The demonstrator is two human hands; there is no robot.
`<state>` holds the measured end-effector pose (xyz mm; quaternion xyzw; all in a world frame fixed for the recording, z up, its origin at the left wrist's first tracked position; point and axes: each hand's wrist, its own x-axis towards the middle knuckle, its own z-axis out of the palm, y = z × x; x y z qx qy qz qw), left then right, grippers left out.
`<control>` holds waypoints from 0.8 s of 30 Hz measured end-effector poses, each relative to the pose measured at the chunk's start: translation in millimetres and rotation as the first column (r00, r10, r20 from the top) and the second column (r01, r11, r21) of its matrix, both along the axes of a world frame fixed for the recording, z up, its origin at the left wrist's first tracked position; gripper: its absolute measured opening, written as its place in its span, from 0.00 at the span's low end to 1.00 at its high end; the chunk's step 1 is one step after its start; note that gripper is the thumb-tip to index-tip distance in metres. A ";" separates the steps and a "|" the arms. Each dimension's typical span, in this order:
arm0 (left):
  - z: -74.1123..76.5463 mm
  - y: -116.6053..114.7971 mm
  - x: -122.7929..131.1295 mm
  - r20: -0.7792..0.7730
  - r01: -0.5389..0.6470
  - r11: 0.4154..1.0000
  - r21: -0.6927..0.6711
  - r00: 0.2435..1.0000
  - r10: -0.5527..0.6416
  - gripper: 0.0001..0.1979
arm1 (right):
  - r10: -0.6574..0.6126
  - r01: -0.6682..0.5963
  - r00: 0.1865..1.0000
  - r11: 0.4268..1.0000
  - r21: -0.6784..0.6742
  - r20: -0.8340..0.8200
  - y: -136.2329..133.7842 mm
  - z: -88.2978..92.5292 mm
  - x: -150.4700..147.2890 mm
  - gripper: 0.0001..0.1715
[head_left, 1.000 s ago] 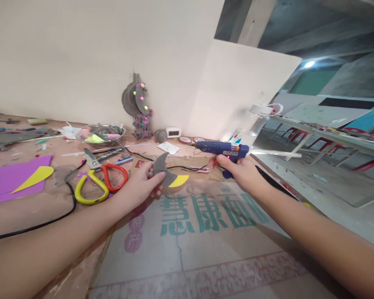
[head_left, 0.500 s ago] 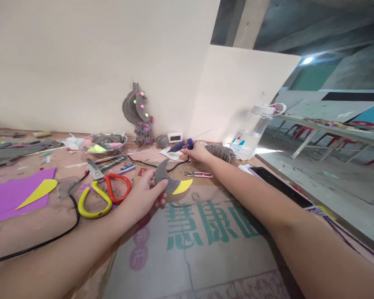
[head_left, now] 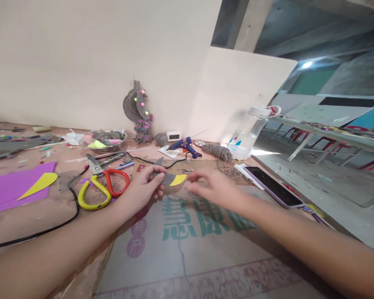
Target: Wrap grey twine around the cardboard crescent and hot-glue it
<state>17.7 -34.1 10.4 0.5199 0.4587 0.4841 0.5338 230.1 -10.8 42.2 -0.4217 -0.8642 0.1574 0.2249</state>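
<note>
My left hand pinches a crescent-shaped piece wrapped in grey yarn, its bare yellow end pointing right. Just right of that tip is my right hand, slightly blurred, with its fingers bent and apart and nothing visible in them. Beyond both hands, a blue glue gun rests on the table, its nozzle to the left over a white paper piece. Small thread snips lie partly hidden behind my right hand. Under my forearms is a printed cardboard sheet.
Scissors with yellow and red handles lie left, near purple sheets and a black cord. A grey yarn bundle, a water bottle and a phone stand or lie right. A pompom-decorated hanging leans at the wall.
My right hand has let go of the glue gun and come back towards me, beside the crescent's yellow tip. The crescent has tilted flatter in my left hand.
</note>
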 end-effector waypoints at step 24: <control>-6.4 1.0 -0.7 -0.036 0.036 0.998 0.046 0.999 -0.035 0.12 | 0.351 -0.463 0.884 0.741 0.486 0.308 -31.9 -15.8 -13.9 0.12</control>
